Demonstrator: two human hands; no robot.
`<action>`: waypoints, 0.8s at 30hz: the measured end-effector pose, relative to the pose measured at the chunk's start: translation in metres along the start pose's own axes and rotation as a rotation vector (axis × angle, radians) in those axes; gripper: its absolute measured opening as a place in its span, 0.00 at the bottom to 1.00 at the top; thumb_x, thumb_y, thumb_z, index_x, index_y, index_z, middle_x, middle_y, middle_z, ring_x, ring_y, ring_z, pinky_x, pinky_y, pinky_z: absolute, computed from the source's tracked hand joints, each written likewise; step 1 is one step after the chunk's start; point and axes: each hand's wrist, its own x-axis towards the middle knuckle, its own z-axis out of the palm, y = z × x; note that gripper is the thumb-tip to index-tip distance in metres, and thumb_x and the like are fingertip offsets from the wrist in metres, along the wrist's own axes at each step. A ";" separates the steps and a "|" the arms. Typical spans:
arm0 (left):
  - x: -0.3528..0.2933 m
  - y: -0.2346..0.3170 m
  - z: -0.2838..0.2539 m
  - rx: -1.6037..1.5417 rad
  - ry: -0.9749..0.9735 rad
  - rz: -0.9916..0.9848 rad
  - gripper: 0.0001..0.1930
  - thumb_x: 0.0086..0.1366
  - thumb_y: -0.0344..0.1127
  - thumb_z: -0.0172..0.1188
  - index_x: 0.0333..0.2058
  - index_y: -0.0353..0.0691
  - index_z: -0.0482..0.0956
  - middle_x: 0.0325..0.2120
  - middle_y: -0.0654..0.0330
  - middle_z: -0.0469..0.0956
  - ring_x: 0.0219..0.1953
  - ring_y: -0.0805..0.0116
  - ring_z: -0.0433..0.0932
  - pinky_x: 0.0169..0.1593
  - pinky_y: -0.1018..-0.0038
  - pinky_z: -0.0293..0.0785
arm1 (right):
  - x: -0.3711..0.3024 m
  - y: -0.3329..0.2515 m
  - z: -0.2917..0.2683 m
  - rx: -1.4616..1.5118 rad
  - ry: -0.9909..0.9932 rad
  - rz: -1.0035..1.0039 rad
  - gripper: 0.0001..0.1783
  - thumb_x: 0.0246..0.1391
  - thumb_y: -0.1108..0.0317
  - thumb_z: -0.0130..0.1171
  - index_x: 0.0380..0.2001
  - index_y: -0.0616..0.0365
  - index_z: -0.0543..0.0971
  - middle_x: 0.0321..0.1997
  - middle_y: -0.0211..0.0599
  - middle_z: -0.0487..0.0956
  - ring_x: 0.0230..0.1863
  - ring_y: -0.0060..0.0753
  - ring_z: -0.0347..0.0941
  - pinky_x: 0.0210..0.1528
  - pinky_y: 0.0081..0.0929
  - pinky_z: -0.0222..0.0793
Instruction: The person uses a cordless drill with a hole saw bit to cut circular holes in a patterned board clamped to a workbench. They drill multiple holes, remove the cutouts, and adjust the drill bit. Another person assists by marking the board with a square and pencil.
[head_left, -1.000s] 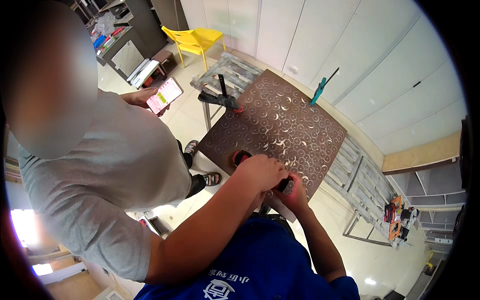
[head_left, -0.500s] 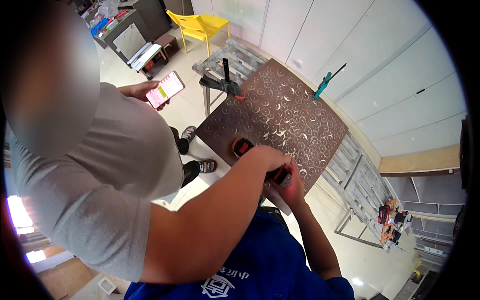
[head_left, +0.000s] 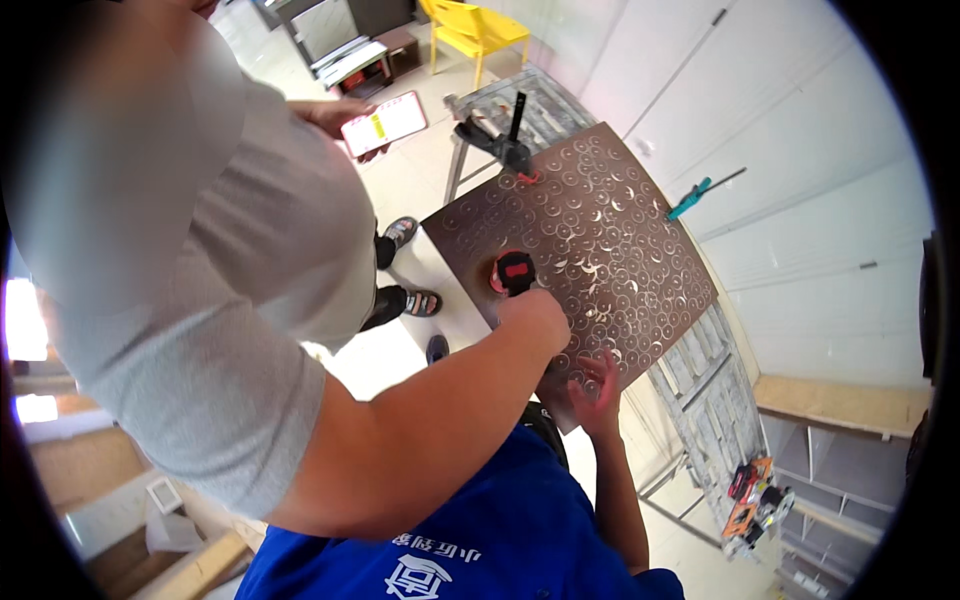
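I take the brown panel for my landmark. The black-and-red power tool is at its near left edge, a co-worker's hand seemingly around the handle. At its near corner I have the right hand, fingers apart, holding nothing (the left hand is hidden; I cannot tell). I judge this step as tool handling; the next move calls for clear fingers
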 end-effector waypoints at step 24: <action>-0.268 -0.022 0.540 -1.799 0.568 -1.072 0.09 0.63 0.29 0.54 0.39 0.32 0.79 0.25 0.62 0.78 0.25 0.74 0.76 0.26 0.77 0.72 | -0.069 0.137 -0.005 0.586 0.423 0.842 0.40 0.57 0.55 0.62 0.64 0.59 0.54 0.50 0.39 0.76 0.48 0.30 0.71 0.46 0.33 0.70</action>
